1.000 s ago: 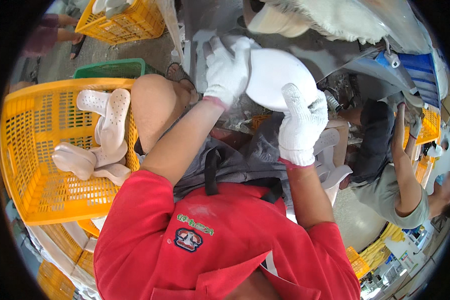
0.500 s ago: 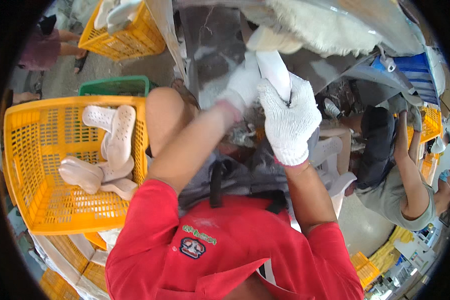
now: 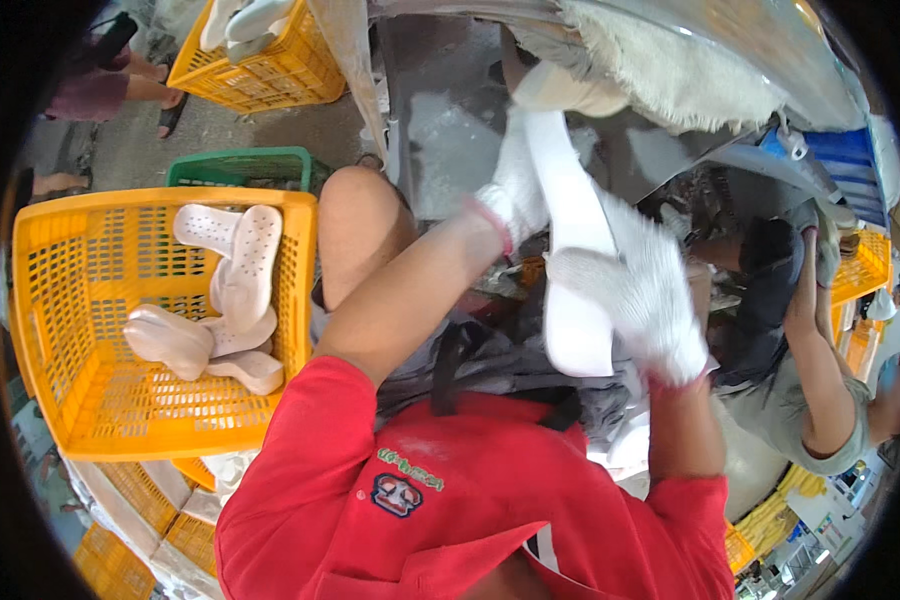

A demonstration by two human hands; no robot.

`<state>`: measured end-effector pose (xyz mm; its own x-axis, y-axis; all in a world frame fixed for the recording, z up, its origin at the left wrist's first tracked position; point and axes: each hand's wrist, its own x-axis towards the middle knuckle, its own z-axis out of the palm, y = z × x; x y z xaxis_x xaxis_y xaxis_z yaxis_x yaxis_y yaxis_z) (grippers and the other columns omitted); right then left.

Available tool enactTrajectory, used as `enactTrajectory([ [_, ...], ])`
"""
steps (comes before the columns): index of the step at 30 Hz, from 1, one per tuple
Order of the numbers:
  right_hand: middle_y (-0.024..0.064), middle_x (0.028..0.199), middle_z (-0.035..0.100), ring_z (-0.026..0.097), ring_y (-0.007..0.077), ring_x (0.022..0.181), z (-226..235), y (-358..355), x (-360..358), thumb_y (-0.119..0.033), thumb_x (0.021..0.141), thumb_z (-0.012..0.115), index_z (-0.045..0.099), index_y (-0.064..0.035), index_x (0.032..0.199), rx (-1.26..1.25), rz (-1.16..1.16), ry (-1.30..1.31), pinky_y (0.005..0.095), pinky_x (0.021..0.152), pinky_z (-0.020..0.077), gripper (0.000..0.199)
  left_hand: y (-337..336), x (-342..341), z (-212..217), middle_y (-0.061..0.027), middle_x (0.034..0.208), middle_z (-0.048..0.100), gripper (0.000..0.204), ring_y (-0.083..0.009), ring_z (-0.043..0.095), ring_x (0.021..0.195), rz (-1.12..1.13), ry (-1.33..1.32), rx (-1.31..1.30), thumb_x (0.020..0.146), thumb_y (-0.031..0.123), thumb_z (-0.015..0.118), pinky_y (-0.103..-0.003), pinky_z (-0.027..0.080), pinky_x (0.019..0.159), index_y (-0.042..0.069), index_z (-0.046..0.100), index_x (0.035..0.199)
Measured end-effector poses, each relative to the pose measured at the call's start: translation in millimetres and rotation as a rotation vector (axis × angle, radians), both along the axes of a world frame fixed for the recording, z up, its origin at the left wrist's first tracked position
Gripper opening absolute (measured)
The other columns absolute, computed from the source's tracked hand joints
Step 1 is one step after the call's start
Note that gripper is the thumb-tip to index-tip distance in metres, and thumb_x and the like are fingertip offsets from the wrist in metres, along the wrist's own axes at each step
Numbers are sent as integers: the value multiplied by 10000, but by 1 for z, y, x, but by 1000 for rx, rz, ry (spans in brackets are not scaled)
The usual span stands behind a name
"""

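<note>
Left hand (image 3: 513, 192): in white knit glove, fingers curled shut round upper end of long white foam shoe sole (image 3: 573, 250); blurred, so finger detail unclear.
Right hand (image 3: 638, 292): also white-gloved, fingers wrapped closed over sole's lower half, from its right side.
Sole: held upright-ish betw. both hands, above person's lap, just below the shaggy cream buffing wheel (image 3: 660, 70); whether top end touched wheel, can't tell.
Big yellow plastic lattice crate (image 3: 80, 330): at person's left, beside bare knee (image 3: 360, 225); held several more white soles (image 3: 225, 300), loosely piled near its middle.
Green crate (image 3: 240, 165): just behind yellow one.
Second yellow crate (image 3: 260, 65): further back, w/ pale soles in it.
Co-worker's arm (image 3: 815, 370): at right, well apart from held sole.
</note>
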<state>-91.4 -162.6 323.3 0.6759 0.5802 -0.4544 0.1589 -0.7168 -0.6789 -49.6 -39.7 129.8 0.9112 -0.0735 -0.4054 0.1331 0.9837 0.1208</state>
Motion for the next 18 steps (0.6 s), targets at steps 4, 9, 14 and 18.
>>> enactTrajectory([
  [4,207,1296,699,694,326,1194,-41,26,16,-174,907,758,541,-4,1501,325,43,-371,407,1048,538,654,23,18,7,-194,1001,689,802,-400,704,947,171,-269,157,1013,787,416,-600,598,845,51,604,1268],
  [9,197,1203,730,727,340,1137,-49,-17,-14,-211,893,798,542,-42,1500,341,-108,57,411,995,573,680,9,4,-7,-222,960,702,786,-429,720,911,202,-146,20,1017,754,439,-599,605,818,8,642,1157],
  [14,197,1197,759,751,308,1143,-57,-44,-63,-304,751,947,588,10,1450,194,-206,-265,412,1001,569,846,3,-4,-36,-241,953,713,766,-441,731,899,0,-232,-179,1029,709,448,-583,608,812,-22,667,1093],
  [18,181,1054,749,740,384,982,-56,13,8,-378,752,906,698,-35,1238,60,21,-619,457,872,590,630,25,13,-31,-228,1056,714,694,-397,727,969,177,-210,195,1062,632,412,-525,597,879,-11,642,1189],
])
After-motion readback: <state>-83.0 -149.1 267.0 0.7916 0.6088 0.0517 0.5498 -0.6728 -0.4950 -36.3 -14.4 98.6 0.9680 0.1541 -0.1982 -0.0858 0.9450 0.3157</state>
